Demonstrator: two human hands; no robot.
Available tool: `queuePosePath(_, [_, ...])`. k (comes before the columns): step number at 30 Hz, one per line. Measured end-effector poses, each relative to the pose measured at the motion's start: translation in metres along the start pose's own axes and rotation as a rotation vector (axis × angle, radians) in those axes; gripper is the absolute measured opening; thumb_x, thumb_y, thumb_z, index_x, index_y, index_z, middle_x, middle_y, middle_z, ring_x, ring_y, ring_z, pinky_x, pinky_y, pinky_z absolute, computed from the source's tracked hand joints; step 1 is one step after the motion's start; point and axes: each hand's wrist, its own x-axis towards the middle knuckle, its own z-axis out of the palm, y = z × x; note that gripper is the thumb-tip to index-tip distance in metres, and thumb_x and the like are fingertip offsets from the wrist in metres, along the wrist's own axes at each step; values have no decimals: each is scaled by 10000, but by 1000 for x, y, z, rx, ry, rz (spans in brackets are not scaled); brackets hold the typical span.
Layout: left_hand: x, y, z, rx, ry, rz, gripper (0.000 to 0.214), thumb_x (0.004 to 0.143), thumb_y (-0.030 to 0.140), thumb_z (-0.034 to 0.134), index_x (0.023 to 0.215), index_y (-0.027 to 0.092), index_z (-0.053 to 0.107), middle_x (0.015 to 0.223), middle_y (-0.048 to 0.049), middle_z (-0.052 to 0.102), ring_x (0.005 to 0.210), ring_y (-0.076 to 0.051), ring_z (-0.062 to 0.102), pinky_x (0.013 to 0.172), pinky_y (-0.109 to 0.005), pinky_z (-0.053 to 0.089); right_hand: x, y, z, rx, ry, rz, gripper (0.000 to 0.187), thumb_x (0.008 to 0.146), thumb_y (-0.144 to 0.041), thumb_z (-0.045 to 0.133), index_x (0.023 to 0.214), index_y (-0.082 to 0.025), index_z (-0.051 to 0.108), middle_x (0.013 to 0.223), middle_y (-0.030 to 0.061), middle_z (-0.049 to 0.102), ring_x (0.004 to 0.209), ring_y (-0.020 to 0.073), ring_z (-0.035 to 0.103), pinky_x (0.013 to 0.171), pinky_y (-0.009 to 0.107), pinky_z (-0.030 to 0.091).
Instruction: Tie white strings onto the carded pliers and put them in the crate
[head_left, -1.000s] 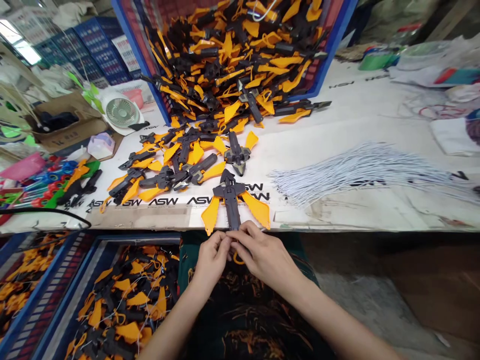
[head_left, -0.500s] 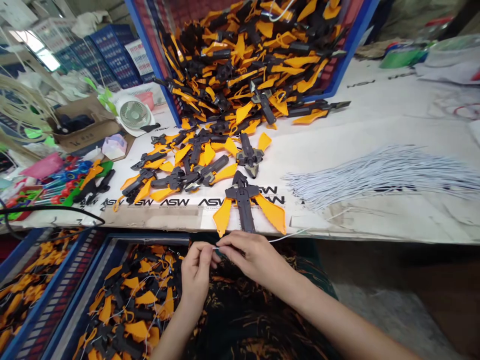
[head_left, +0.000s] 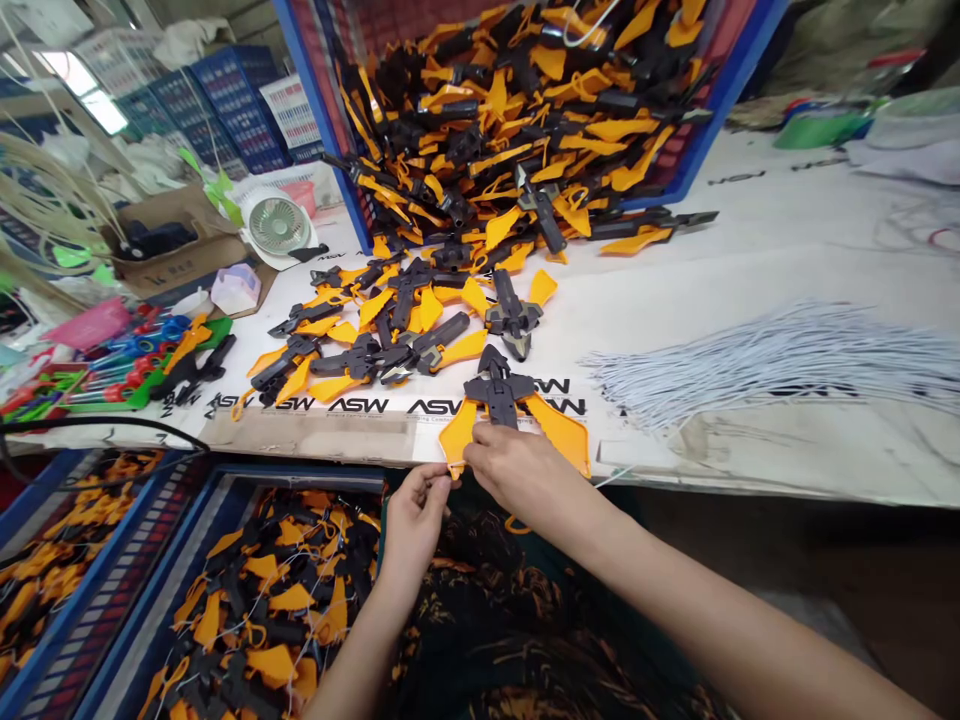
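Observation:
A dark grey and orange plastic winged toy [head_left: 499, 392] lies at the table's front edge, its lower stem hidden under my right hand [head_left: 521, 472]. That hand's fingers cover the stem. My left hand [head_left: 415, 520] is pinched just below the toy's left orange wing [head_left: 457, 435], its fingertips almost touching the wing tip. Something thin may be in those fingers, but I cannot tell. A thin white cord [head_left: 611, 478] shows to the right of my right hand. Several similar toys [head_left: 375, 340] lie spread behind it.
A blue crate [head_left: 319, 130] heaped with toys stands at the back. A bundle of white cords [head_left: 780, 360] lies on the table at right. Blue trays [head_left: 292, 472] of strung toys sit below the front edge at left. A fan [head_left: 277, 225] and cardboard box [head_left: 176, 255] stand at far left.
My hands have moved up from the cord pinch in front of the table edge. My right hand now covers the toy's stem. The whole scene has shifted slightly right in view.

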Motion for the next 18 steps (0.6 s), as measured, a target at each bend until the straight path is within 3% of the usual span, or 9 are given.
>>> queuePosePath(7, [2, -1, 0, -42, -12, -22, 328, 768, 418, 715, 936, 137, 694, 786, -74, 751, 595, -135, 626, 533, -226, 461, 1, 2, -1, -59, -61, -6, 153, 917, -81, 573, 845, -148, 691, 881, 79, 653, 799, 196, 632, 636, 303, 356])
queuePosePath(18, [3, -2, 2, -107, -65, -46, 382, 743, 499, 728, 904, 160, 654, 804, -56, 711, 723, -170, 653, 556, -232, 469, 6, -7, 2, -60, 2, -29, 172, 922, -98, 562, 803, -156, 672, 804, 56, 642, 722, 165, 605, 551, 299, 258])
